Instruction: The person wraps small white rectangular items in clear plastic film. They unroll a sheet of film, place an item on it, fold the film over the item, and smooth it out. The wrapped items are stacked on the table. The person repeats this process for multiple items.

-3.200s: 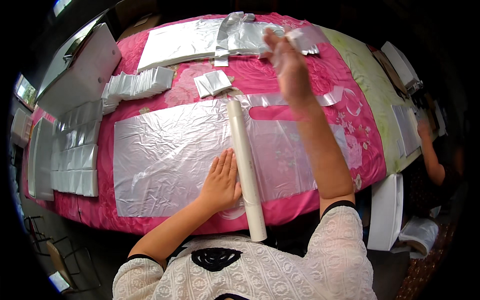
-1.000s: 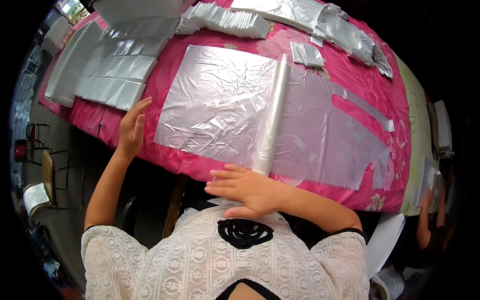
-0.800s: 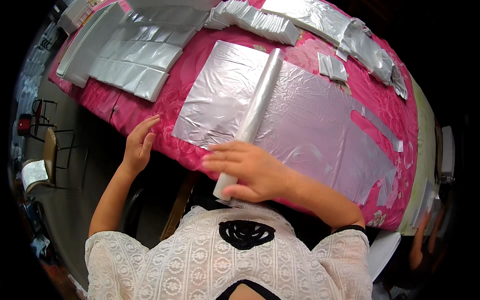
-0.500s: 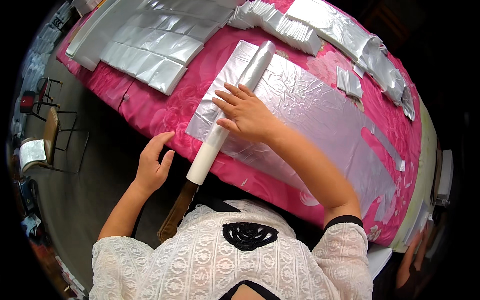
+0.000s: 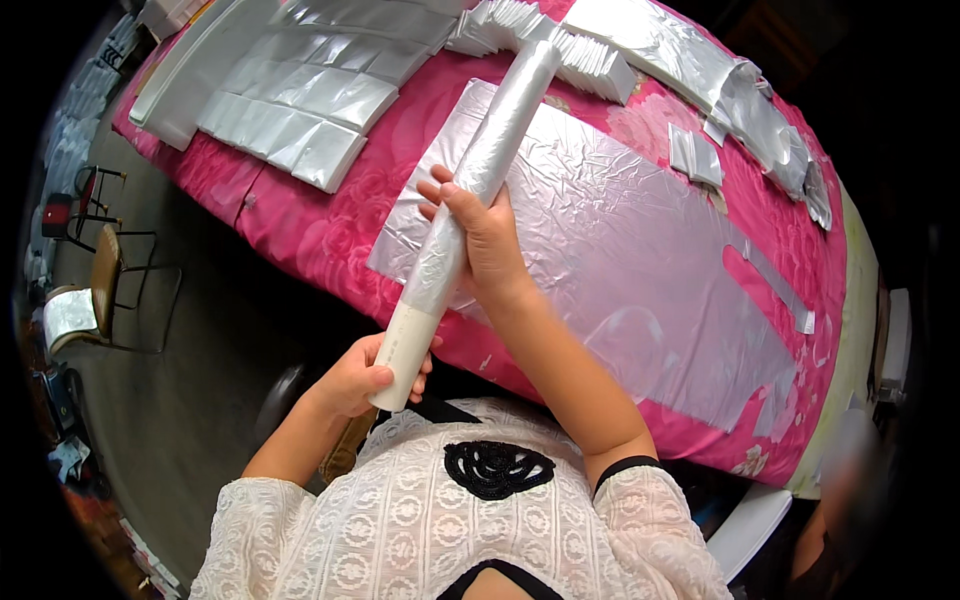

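Observation:
A long white tube wound with clear silvery plastic film, a film roll [image 5: 510, 105], slants up and away from my body. My left hand [image 5: 352, 378] is closed around its bare white lower end. Farther up, my right hand [image 5: 484, 232] supports the wound part from its right side, thumb over the top and fingertips showing on the left. Beneath the roll, a large crinkled plastic sheet [image 5: 640, 270] lies spread on the pink flowered cloth [image 5: 300, 230]. Part of that sheet is hidden by the roll and my right arm.
Rows of silvery plastic packets [image 5: 285, 145] lie at the far left, beside a pale tray-like piece [image 5: 185, 85]. A line of folded packets [image 5: 595, 68] and a long silvery bundle [image 5: 690, 60] lie at the back. Chairs [image 5: 105, 270] stand left on the floor; another person's arm [image 5: 815, 535] shows at lower right.
The roll has come up off the sheet. My left hand has moved in and closed on its lower end, while my right hand has turned from lying flat on top to gripping its side.

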A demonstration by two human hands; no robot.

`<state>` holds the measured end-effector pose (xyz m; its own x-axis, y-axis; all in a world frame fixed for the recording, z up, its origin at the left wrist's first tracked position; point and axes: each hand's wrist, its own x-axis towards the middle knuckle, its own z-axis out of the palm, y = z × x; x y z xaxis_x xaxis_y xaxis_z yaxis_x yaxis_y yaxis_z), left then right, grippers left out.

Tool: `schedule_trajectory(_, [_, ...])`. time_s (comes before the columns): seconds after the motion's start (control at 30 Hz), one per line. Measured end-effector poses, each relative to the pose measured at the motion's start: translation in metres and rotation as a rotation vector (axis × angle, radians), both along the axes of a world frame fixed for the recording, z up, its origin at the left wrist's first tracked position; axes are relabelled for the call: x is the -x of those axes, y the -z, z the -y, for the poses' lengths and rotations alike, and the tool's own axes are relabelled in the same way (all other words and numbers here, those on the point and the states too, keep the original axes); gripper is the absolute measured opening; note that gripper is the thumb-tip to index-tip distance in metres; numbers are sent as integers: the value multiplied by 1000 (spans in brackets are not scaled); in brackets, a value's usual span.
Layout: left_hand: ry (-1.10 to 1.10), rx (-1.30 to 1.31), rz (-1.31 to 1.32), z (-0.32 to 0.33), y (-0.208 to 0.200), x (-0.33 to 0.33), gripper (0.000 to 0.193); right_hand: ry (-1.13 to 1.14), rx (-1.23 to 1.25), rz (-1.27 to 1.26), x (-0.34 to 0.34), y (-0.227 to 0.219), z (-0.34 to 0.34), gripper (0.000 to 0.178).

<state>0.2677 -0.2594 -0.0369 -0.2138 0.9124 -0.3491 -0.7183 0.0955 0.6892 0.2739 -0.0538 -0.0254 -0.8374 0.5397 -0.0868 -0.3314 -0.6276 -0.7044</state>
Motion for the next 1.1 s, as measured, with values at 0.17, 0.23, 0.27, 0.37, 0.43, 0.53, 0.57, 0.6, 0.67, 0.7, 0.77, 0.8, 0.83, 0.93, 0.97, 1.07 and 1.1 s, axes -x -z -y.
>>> schedule_trajectory(0.17, [276, -137, 395, -23, -11, -7, 82, -61, 97, 26, -37, -31, -15, 65])
schedule_trajectory(0.23, [221, 80, -106, -37, -17, -14, 74, -9, -15, 115, -45, -29, -19, 65])
schedule_trajectory(0.27, [224, 178, -395, -44, -19, -16, 73, 20, -73, 134, -48, -24, -19, 64])
schedule_trajectory(0.37, [321, 118, -288, -50, -24, -21, 63, 21, 21, 99, -61, -22, -22, 62])
schedule_trajectory(0.43, [412, -156, 227, -50, -20, -15, 61, 10, 151, 18, -66, -24, -23, 57])
schedule_trajectory(0.53, [353, -3, 51, -60, -31, -19, 62, 37, 183, 10, -70, -21, -22, 49])
schedule_trajectory(0.57, [268, 139, -133, -65, -38, -25, 62, 67, 100, 102, -70, -16, -23, 49])
schedule_trajectory(0.6, [159, 234, -450, -71, -29, -27, 59, 96, 17, 194, -71, -11, -24, 49])
schedule_trajectory(0.67, [89, 237, -628, -77, -18, -27, 59, 178, -67, 219, -71, -3, -19, 49])
schedule_trajectory(0.7, [106, 236, -617, -78, -17, -27, 64, 219, -108, 231, -72, -2, -16, 49])
schedule_trajectory(0.77, [233, 157, -235, -74, -16, -23, 76, 129, 67, 147, -76, -6, -19, 49])
schedule_trajectory(0.8, [293, 119, -41, -71, -15, -21, 82, 60, 194, 60, -79, -8, -22, 49])
schedule_trajectory(0.83, [323, 76, 67, -67, -13, -19, 88, -10, 320, -29, -80, -8, -23, 48])
schedule_trajectory(0.93, [394, 22, 228, -58, -1, -8, 97, 2, 281, -15, -83, -6, -21, 52])
schedule_trajectory(0.97, [351, 98, 127, -64, -3, -9, 96, 23, 236, 54, -83, -2, -22, 51])
schedule_trajectory(1.07, [228, 176, -184, -77, -8, -17, 77, 83, 88, 222, -83, 12, -21, 51])
schedule_trajectory(1.1, [191, 184, -302, -76, -2, -19, 72, 103, 28, 253, -83, 15, -16, 51])
